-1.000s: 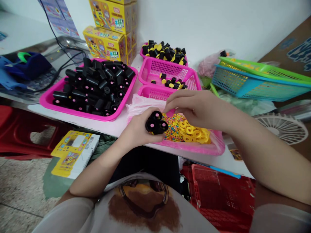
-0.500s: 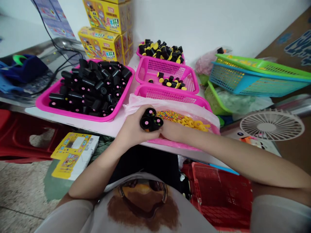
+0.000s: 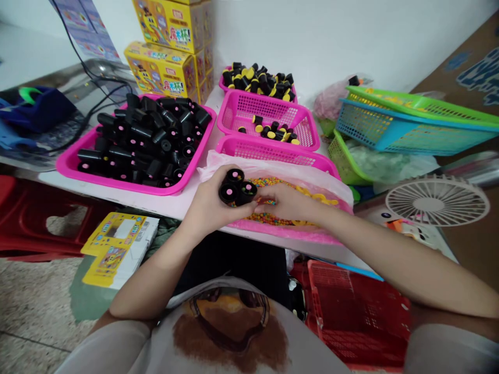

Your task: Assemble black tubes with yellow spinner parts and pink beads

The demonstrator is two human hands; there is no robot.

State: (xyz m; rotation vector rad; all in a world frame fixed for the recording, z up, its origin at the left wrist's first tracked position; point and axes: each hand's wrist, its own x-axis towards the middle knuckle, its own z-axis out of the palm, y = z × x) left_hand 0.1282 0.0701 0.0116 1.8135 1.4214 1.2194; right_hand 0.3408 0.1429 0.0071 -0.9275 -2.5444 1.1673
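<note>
My left hand [image 3: 210, 205] is closed round three short black tubes [image 3: 235, 189] with pink centres, held upright over the near edge of a pink basket [image 3: 273, 151]. The basket is lined with a clear bag and holds small coloured beads [image 3: 268, 217] and yellow rings [image 3: 322, 198]. My right hand [image 3: 290, 202] lies low in the beads beside the tubes, its fingers curled down into them; what they hold cannot be made out.
A pink tray [image 3: 74, 161] of several black tubes sits to the left. Two pink baskets [image 3: 300, 122] of capped tubes stand behind, yellow boxes [image 3: 166, 70] at the back. Blue and green baskets [image 3: 409, 130] and a white fan [image 3: 436, 200] are at the right, a red crate [image 3: 351, 311] below.
My right hand came down from above the basket and went into the beads beside the tubes. My left hand stayed near the basket edge with the three tubes.
</note>
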